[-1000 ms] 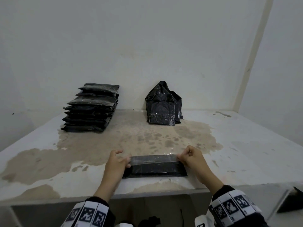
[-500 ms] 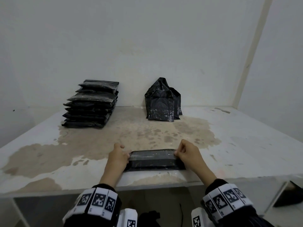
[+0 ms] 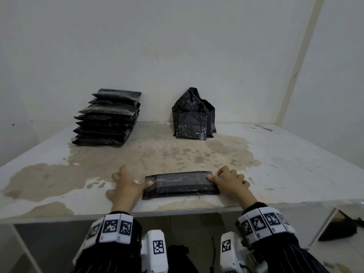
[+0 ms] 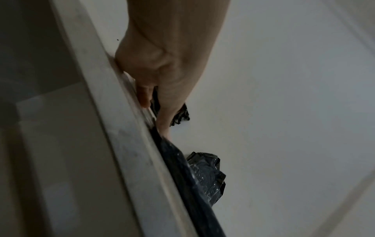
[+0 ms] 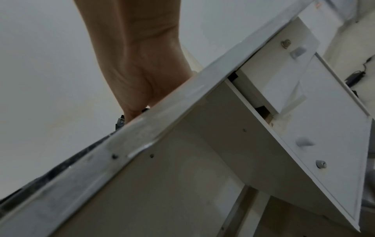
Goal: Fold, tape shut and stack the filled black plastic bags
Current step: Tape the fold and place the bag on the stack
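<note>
A worn white table (image 3: 295, 174), its paint rubbed away to a broad brown patch across the middle, stood against a plain white wall (image 3: 177, 46) and carried everything in view. At its far left, near the wall, a stack of flat, taped black plastic bags (image 3: 107, 126) rose several layers high. Well apart from it, toward the far centre, a cluster of upright, unsealed black plastic bags (image 3: 192, 120) stood with their crumpled tops open; the same cluster (image 4: 207, 173) showed in the left wrist view. Close to the near edge of the table lay one folded black plastic bag (image 3: 180, 184), flat and lengthwise, with a strip of clear glossy tape (image 3: 177, 177) running along its top. The person's left hand (image 3: 126, 186) rested on the table at the bag's left end, thumb pressed onto the taped end and the other fingers spread loosely on the surface, gripping nothing. The person's right hand (image 3: 229, 181) sat at the bag's right end, thumb tip pressing down on the tape and the remaining fingers curled on the table just beside it. Both wrists wore white bands with black square markers (image 3: 110, 227) over dark pinstriped sleeves (image 3: 295, 257). The right wrist view showed mostly the table's metal-edged front (image 5: 162, 120).
</note>
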